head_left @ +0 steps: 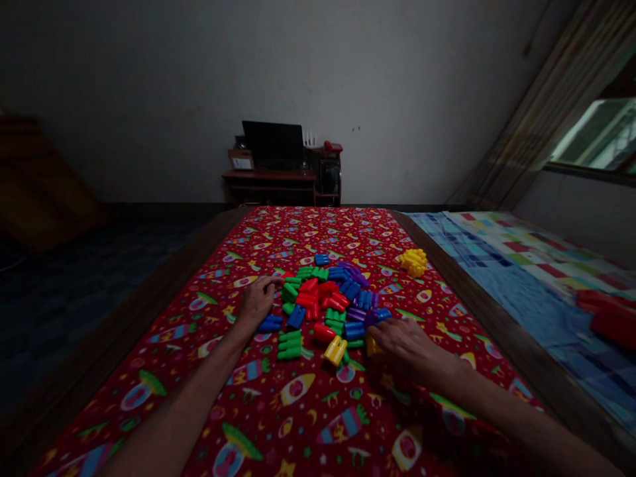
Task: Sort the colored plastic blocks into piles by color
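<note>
A pile of plastic toy building blocks in red, green, blue and purple lies on a red patterned cloth (298,424). At the pile's left edge is my left hand (256,305), fingers stretched towards a green block (292,282) and nothing visible in them. My right hand (402,341) is at the right edge, its fingers curled down on a yellow block (371,346) that they partly hide. Another yellow block (335,351) lies at the near side, beside a red block (324,332). Left of these sits a green block (289,346).
A separate cluster of yellow blocks (413,262) stands at the cloth's right edge. Beyond the table, a small desk (271,175) carries a dark monitor (273,144) and a red telephone (332,146). On the right is a surface with blue checked bedding (477,265).
</note>
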Tool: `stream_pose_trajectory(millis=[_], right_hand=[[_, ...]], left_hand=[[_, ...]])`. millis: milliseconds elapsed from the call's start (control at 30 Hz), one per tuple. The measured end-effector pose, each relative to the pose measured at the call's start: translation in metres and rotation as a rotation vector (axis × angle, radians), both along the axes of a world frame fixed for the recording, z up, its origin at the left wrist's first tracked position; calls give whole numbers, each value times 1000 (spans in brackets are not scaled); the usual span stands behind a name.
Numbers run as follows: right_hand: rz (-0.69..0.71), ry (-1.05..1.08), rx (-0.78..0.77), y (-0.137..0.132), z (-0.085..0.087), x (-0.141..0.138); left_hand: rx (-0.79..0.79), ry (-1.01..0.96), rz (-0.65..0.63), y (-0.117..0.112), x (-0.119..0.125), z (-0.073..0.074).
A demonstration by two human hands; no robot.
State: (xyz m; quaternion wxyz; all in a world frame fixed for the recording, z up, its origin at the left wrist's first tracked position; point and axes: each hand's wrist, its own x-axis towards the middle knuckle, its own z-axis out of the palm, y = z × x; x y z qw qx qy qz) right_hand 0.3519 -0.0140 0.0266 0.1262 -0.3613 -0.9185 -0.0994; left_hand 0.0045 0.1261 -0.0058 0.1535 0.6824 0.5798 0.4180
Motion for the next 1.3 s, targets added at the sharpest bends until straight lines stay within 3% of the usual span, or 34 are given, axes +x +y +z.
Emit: stream_pose_trajectory(millis=[67, 133, 233, 400, 533, 667, 767, 867, 967, 1067, 1167, 1300], right_hand=[[-18, 38, -23, -4, -8, 3], [-30, 82, -109, 0, -4, 5], [-64, 75, -289, 9, 10, 8], [-85, 61, -446, 13, 30, 10], [-132, 287, -588, 30, 53, 28], [-417, 644, -335, 76, 53, 82], [-658, 711, -111, 110, 30, 123], [-835, 713, 0, 130, 2, 143], [-857, 762, -49, 137, -16, 145], [-816, 745, -112, 136, -22, 143], [-820, 693, -68, 130, -13, 144], [-788, 644, 36, 118, 16, 123]], left_hand=[[-6, -15, 2, 1, 0, -1], [-16, -27, 1, 1, 0, 0], [-20, -25, -7, 0, 0, 0], [-22, -30, -17, 2, -2, -2], [-30, -10, -21, 5, -4, -4], [-33, -9, -18, 5, -4, -3], [-43, -30, -17, 4, -3, -2], [-46, -44, -18, 4, -3, -2], [-38, -51, -17, 3, -2, -1], [-25, -56, -20, 1, -2, 0], [-11, -59, -21, 1, -1, 1], [-5, -63, -15, 1, 0, 0]])
